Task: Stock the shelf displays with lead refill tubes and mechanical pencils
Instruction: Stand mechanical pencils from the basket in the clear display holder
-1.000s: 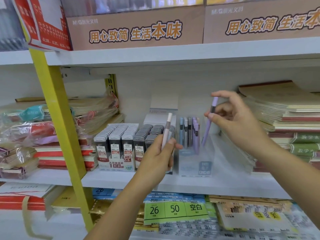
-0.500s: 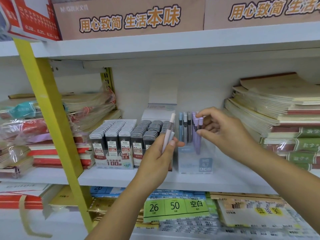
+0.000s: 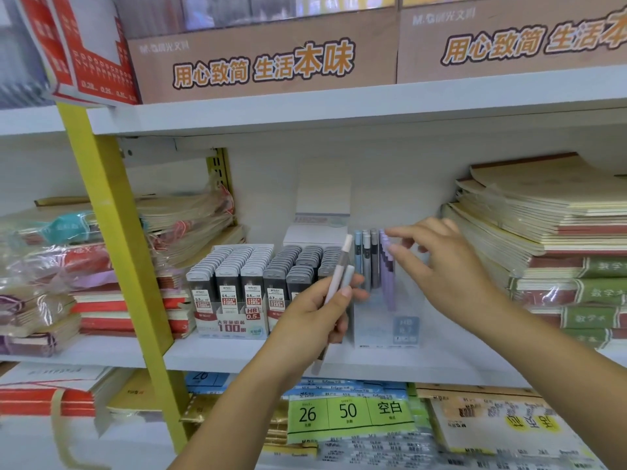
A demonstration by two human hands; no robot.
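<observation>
White shelf [image 3: 237, 354]: L hand [image 3: 315, 317] grip round 2 pale pencils [image 3: 342, 262]; R hand [image 3: 444, 266] grip wide.

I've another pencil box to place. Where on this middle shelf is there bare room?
Bare shelf shows between the clear pencil box and the notebook stack, partly behind the right forearm. A narrow strip runs along the front edge. Crowded: the lead refill display stands close beside the pencil box, and wrapped notebooks fill the left end.

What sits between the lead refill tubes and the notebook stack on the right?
Head view: the clear pencil box holding upright mechanical pencils, with the right hand at their tops. The left hand grips two more in front.
</observation>
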